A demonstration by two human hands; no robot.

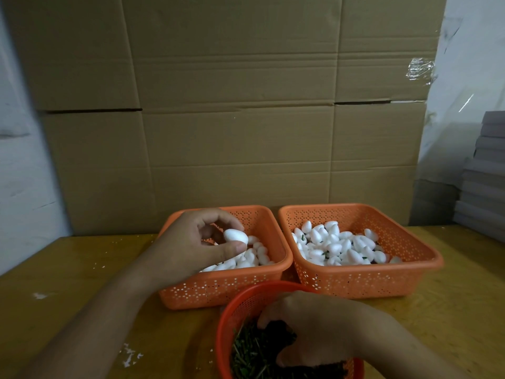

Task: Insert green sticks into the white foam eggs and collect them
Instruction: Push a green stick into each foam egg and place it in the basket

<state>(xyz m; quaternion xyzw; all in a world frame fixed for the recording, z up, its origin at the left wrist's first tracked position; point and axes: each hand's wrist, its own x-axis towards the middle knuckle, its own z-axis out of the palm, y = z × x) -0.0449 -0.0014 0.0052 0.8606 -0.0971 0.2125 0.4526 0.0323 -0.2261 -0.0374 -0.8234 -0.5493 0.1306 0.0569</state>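
Note:
My left hand (191, 242) hovers over the left orange basket (218, 291) and pinches one white foam egg (235, 236) between thumb and fingers. Plain white eggs (254, 255) fill that basket. The right orange basket (366, 280) holds several eggs (341, 244), some showing green stick ends. My right hand (317, 324) reaches down into the round red basket (232, 318) at the front, fingers curled among the green sticks (248, 351). Whether it holds a stick is hidden.
A large cardboard sheet (232, 105) stands behind the baskets. Grey stacked boards (483, 181) sit at the right. White foam crumbs (128, 354) lie on the yellow table (82, 269) at the left.

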